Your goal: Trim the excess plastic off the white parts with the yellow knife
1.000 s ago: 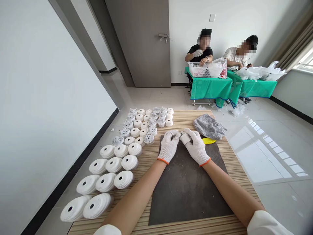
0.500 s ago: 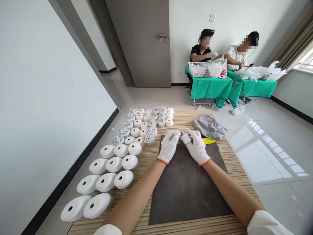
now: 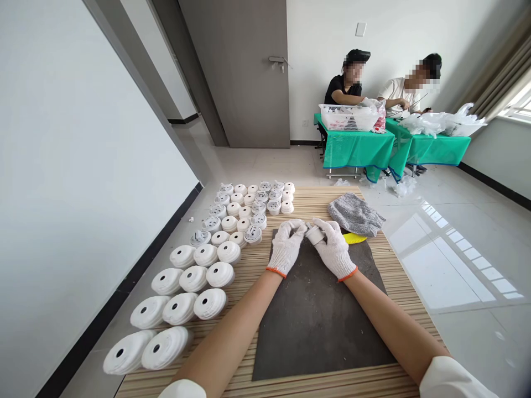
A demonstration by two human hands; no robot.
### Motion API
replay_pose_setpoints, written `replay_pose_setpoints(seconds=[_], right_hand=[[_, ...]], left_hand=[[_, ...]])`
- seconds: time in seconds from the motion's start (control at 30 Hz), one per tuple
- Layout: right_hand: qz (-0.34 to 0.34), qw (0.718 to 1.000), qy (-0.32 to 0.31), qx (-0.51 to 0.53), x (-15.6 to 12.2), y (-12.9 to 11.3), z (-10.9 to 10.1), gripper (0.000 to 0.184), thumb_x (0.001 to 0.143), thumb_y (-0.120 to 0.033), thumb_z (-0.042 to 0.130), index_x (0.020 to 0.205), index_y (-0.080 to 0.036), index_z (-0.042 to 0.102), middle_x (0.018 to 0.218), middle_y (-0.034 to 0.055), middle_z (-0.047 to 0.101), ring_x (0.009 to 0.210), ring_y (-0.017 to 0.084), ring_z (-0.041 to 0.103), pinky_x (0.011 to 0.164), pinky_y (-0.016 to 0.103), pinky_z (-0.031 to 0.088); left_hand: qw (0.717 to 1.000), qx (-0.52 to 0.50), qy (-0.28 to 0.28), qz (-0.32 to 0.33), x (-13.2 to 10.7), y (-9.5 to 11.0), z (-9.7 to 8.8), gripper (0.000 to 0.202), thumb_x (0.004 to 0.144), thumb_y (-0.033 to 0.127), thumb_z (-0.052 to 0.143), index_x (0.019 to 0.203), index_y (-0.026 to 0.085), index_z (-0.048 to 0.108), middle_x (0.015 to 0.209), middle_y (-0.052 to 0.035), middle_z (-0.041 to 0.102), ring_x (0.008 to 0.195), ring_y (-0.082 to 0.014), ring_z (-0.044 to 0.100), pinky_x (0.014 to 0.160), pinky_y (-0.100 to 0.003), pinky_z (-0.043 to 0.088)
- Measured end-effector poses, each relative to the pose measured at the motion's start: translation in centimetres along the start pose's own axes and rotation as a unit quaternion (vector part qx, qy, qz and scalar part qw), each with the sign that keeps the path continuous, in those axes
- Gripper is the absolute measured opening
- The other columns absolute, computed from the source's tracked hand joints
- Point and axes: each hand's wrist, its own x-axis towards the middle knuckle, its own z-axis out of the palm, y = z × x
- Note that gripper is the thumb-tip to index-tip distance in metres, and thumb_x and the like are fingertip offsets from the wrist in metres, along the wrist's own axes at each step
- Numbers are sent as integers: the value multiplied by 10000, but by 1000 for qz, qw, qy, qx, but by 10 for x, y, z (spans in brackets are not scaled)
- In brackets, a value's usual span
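Above the far end of the dark mat (image 3: 315, 326), a white cylindrical part (image 3: 315, 236) is held up between two gloved hands, tilted, one end facing the left hand. The right hand (image 3: 335, 249) grips it from the mat's right side, thumb and fingers curled about its body. The left hand (image 3: 287, 247), over the mat's far left corner, has its fingers bent together at the part's left end; whether it pinches something small there I cannot tell. Both gloves are white knit with orange cuff edges.

Left of the mat, white round pieces (image 3: 209, 304) with dark central holes stand in rows on a striped tabletop (image 3: 396, 276); farther along that side, grey-topped pieces (image 3: 253, 234) stand among them. At the mat's far right corner is a curved yellow object (image 3: 355, 239), partly hidden, and just beyond it lies a crumpled grey cloth (image 3: 355, 214). Well beyond the mat, two co-workers (image 3: 343, 93) sit at green-covered tables (image 3: 359, 149).
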Motion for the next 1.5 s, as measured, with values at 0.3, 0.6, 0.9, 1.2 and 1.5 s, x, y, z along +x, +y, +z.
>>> replay_pose_setpoints(seconds=[0.3,0.6,0.9,1.2,1.5], right_hand=[[-5,1000,4,2,-1,-1,0,393,927,-288,623,1317,-290,666,1138,70,635,1002,218,683,908,384,573],[-6,1000,-17,5,0,-1,0,392,935,-295,636,1327,-284,659,1172,73,635,1045,229,684,937,400,570],[10,1000,-24,5,1,-4,-2,367,947,-304,633,1311,-282,674,1155,76,637,1066,235,677,956,409,561],[6,1000,-8,17,0,-2,-2,367,940,-306,626,1303,-284,673,1156,68,635,1036,217,682,938,393,567],[-7,1000,3,24,0,-1,-2,361,948,-333,612,1302,-290,667,1149,72,637,1012,212,682,925,394,574]], left_hand=[[997,74,-16,-24,-4,10,-1,264,936,479,608,969,257,747,1023,-31,737,965,-195,664,953,-358,501],[989,125,-47,64,-6,6,-5,226,995,350,511,1076,289,713,1131,-42,714,1077,-189,657,979,-305,510],[994,106,-8,14,-7,14,-1,182,975,384,552,974,261,687,1145,-33,707,1120,-191,642,1065,-346,461],[996,81,-17,-32,-6,12,-1,236,933,463,607,1028,269,702,1098,-18,729,1030,-186,669,1012,-355,474],[995,86,-24,-38,-8,20,-2,234,950,446,582,1005,272,729,1108,-24,731,1023,-195,668,997,-354,486]])
